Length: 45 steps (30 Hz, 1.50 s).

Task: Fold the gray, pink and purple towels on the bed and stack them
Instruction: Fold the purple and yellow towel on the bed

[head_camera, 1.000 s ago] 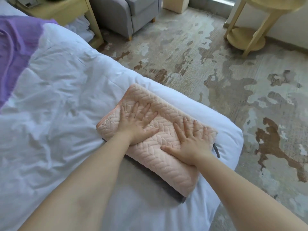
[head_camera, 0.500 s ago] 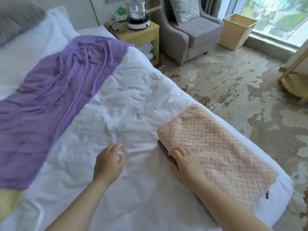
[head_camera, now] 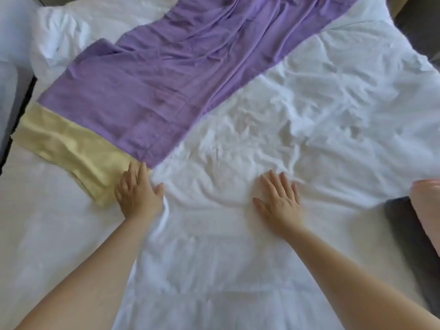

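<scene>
The purple towel [head_camera: 181, 75] lies spread out and wrinkled across the far half of the white bed [head_camera: 309, 129]. Its near corner ends just beyond my left hand [head_camera: 138, 191], which hovers open, fingertips close to that corner and beside a yellow towel. My right hand [head_camera: 278, 201] lies flat and open on the bare sheet, holding nothing. At the right edge the folded pink towel [head_camera: 428, 206] sits on the folded gray towel [head_camera: 409, 236]; both are cut off by the frame.
A yellow towel [head_camera: 66, 144] lies crumpled at the left, partly under the purple towel's near end. White pillows [head_camera: 57, 41] sit at the far left. A dark gap [head_camera: 21, 110] runs along the bed's left side.
Both hands left the pink-on-gray stack and moved left across the bed. The view swung left, so the stack now sits at the right edge and the purple towel fills the top.
</scene>
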Tool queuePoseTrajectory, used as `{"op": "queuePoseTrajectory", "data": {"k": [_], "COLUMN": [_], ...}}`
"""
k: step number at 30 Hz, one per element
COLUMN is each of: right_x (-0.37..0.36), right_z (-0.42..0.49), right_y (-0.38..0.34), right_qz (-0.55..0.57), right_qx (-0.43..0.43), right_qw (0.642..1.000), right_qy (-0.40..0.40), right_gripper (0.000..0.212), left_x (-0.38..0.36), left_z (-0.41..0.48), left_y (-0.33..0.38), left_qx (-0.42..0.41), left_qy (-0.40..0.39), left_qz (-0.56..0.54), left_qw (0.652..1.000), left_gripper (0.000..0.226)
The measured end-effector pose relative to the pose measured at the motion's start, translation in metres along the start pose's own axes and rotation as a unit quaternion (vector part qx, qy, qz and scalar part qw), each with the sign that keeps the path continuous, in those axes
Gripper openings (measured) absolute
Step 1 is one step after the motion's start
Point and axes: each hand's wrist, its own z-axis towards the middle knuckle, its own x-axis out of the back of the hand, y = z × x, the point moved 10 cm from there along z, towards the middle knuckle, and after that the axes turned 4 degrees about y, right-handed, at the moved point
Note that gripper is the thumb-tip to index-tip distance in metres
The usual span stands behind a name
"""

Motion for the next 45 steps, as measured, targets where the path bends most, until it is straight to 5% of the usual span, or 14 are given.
{"op": "queuePoseTrajectory", "data": {"k": [3,9,16,20,25,31,35,39,45], "right_x": [-0.032,-0.056,-0.031,0.05,0.245,0.388,0.408,0.435,0.517], "right_z": [0.011,0.021,0.028,0.04,0.042,-0.039,-0.11,-0.14,-0.157], "right_y": [0.004,0.018,0.009,-0.055,-0.173,-0.26,-0.284,-0.276,-0.236], "right_qz": [-0.064,-0.093,-0.059,0.186,0.321,0.383,0.334,0.342,0.42], "right_qx": [-0.002,-0.011,-0.038,-0.103,0.066,0.199,0.284,0.288,0.218], "right_qw": [0.998,0.993,0.98,0.97,0.943,0.902,0.893,0.894,0.878], "right_qy": [-0.021,-0.066,-0.185,-0.12,0.061,-0.016,-0.107,-0.037,0.066], "right_gripper": [0.065,0.071,0.079,0.069,0.071,0.033,0.042,0.008,0.018], "left_x": [-0.022,-0.014,0.083,0.186,0.329,0.47,0.536,0.579,0.611], "left_z": [0.022,0.053,0.018,-0.005,-0.032,-0.058,-0.08,-0.106,-0.117], "left_y": [-0.022,-0.027,0.007,0.048,0.109,0.131,0.148,0.157,0.116], "left_qx": [0.032,0.03,-0.017,-0.061,-0.167,-0.098,-0.069,-0.068,0.023], "left_qy": [0.006,0.101,0.107,0.103,0.062,0.095,0.102,0.101,0.126], "left_qz": [-0.002,-0.039,-0.376,-0.459,-0.513,-0.597,-0.655,-0.686,-0.74], "left_qw": [0.999,0.994,0.92,0.88,0.84,0.79,0.745,0.717,0.66], "left_gripper": [0.065,0.017,0.011,0.017,0.019,0.023,0.021,0.02,0.019]}}
